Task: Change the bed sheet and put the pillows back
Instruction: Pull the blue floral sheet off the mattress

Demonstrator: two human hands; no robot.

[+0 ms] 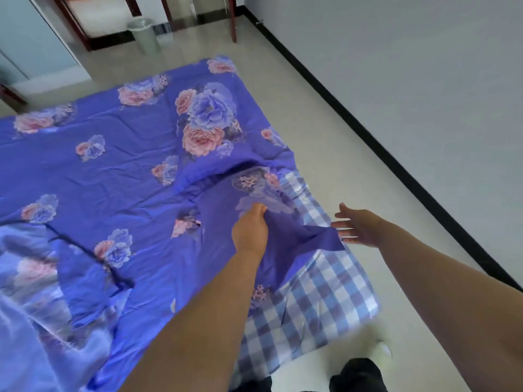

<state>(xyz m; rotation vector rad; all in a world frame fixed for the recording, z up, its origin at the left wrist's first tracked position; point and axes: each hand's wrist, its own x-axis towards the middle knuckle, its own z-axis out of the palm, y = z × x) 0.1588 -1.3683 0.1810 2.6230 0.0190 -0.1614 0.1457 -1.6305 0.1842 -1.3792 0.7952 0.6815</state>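
Left hand (250, 226): fingers clamped on floral sheet (113, 171).
Right hand (358, 226): fingers apart, empty.
Remaining: checked mattress (317, 295) corner uncovered; pillows not visible.

Both arms are bare, with no sleeves, watch or rings to see. The left hand (250, 229) and right hand (358, 226) wear no gloves. Low down are dark trousers (356, 376) and a pale, blurry shoe (382, 352).
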